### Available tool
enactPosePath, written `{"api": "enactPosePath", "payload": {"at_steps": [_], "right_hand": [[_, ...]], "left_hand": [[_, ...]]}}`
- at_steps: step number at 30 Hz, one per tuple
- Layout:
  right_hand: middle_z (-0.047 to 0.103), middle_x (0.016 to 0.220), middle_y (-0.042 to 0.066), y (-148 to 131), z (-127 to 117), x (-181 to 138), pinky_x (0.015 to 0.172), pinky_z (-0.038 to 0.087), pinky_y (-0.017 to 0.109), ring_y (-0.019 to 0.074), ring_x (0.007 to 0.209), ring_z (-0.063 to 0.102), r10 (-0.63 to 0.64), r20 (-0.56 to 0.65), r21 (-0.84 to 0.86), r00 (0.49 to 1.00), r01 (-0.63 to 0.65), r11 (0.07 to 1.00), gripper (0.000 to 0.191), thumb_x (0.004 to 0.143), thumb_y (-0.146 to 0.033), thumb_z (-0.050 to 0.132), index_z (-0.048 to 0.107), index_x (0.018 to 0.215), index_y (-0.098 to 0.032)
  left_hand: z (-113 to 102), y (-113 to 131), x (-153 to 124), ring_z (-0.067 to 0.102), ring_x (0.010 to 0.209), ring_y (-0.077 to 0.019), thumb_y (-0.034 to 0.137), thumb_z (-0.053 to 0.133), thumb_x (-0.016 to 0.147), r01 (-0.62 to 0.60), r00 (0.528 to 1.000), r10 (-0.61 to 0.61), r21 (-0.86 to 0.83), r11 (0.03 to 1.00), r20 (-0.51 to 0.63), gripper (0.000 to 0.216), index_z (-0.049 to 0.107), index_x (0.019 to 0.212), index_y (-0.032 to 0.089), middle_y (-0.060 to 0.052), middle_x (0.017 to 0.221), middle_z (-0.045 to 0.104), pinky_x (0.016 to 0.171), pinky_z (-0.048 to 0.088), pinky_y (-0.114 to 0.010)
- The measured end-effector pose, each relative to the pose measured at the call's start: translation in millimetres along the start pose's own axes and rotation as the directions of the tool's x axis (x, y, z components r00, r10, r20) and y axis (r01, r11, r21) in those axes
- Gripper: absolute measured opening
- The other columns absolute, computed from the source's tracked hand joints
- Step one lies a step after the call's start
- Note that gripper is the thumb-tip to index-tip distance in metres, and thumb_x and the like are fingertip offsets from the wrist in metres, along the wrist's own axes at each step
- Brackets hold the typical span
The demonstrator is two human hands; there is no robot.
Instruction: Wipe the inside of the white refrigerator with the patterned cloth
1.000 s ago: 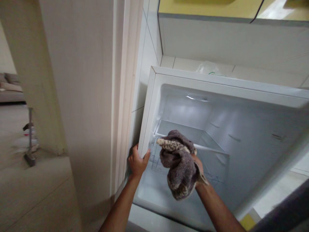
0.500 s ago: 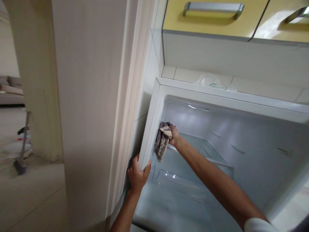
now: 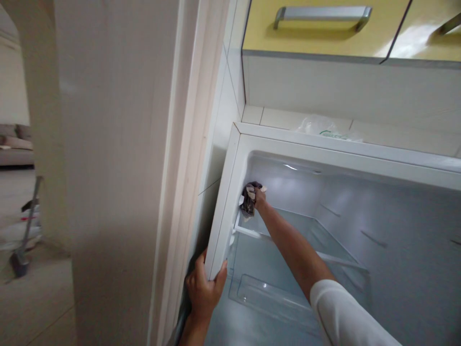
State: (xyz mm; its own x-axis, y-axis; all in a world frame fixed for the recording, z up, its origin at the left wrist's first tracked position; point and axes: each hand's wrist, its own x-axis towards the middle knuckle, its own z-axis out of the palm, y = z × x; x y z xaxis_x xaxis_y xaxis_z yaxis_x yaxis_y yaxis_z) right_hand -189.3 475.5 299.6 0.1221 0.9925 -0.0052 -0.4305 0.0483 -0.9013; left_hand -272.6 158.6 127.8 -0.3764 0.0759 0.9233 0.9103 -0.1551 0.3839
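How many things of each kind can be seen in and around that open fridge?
Hands: 2, the left hand gripping the white fridge frame, the right hand holding a grey-brown cloth
Cloths: 1
Clear glass shelves: 1
Clear plastic trays: 1
Silver cabinet handles: 2
Crumpled plastic bags: 1
Total: 8

Yellow cabinet doors [image 3: 317,36] with 2 metal handles [image 3: 322,12] overhead. Crumpled plastic bag [image 3: 326,129] on the tiled ledge. Broom [image 3: 23,230] leaning in the far room, near a sofa [image 3: 14,144].
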Motion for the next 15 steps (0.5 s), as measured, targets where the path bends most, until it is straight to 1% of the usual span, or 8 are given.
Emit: {"api": "enactPosePath", "payload": {"at_steps": [5, 8, 11, 13, 15], "right_hand": [[0.065, 0.080, -0.003, 10.6, -2.3, 21.8, 0.058, 0.055, 0.021, 0.0089, 0.064, 0.062, -0.010, -0.112, -0.029, 0.994, 0.006, 1.000, 0.017, 0.101, -0.029, 0.068, 0.065, 0.094, -0.013], [0.067, 0.086, -0.001, 9.5, -10.9, 32.4, 0.063, 0.058, 0.024, 0.0104, 0.069, 0.064, -0.044, -0.211, -0.055, 0.977, 0.032, 0.998, 0.017, 0.100, -0.030, 0.070, 0.066, 0.098, -0.014], [0.069, 0.095, 0.001, 0.0, -32.9, 38.9, 0.070, 0.060, 0.028, 0.0130, 0.078, 0.067, -0.089, -0.340, -0.103, 0.936, 0.057, 0.993, 0.016, 0.097, -0.029, 0.072, 0.067, 0.102, -0.014], [0.070, 0.104, 0.004, -10.5, -55.7, 40.3, 0.076, 0.061, 0.032, 0.0155, 0.086, 0.068, -0.118, -0.428, -0.128, 0.896, 0.069, 0.989, 0.019, 0.096, -0.028, 0.073, 0.067, 0.108, -0.014], [0.069, 0.114, 0.007, -24.0, -83.6, 40.0, 0.082, 0.062, 0.036, 0.0183, 0.095, 0.068, -0.140, -0.507, -0.135, 0.850, 0.083, 0.987, 0.026, 0.097, -0.029, 0.072, 0.065, 0.118, -0.015]], "left_hand": [[0.5, -1.0, -1.5, 0.077, 0.065, -0.0250, 0.056, 0.059, 0.098, 0.007, 1.000, -0.007, 0.023, 1.000, -0.004, 0.047, 0.060, 0.114, 0.012, -0.013, 0.084, 0.079, 0.053, 0.055, -0.027], [0.6, -1.3, -0.9, 0.076, 0.061, -0.0252, 0.058, 0.060, 0.097, 0.017, 1.000, -0.017, 0.042, 0.999, -0.007, 0.048, 0.061, 0.112, 0.012, -0.012, 0.080, 0.078, 0.050, 0.052, -0.028], [1.2, -2.4, -1.0, 0.073, 0.056, -0.0254, 0.059, 0.061, 0.096, 0.019, 1.000, -0.018, 0.059, 0.998, -0.013, 0.049, 0.062, 0.110, 0.012, -0.012, 0.077, 0.077, 0.049, 0.050, -0.028], [1.4, -3.0, -1.1, 0.073, 0.055, -0.0258, 0.059, 0.061, 0.096, 0.017, 1.000, -0.015, 0.071, 0.997, -0.022, 0.050, 0.062, 0.110, 0.012, -0.012, 0.077, 0.077, 0.049, 0.050, -0.029], [1.5, -3.1, -0.9, 0.072, 0.055, -0.0259, 0.060, 0.060, 0.096, 0.010, 1.000, -0.008, 0.080, 0.997, -0.025, 0.050, 0.062, 0.110, 0.012, -0.012, 0.077, 0.076, 0.049, 0.050, -0.029]]}}
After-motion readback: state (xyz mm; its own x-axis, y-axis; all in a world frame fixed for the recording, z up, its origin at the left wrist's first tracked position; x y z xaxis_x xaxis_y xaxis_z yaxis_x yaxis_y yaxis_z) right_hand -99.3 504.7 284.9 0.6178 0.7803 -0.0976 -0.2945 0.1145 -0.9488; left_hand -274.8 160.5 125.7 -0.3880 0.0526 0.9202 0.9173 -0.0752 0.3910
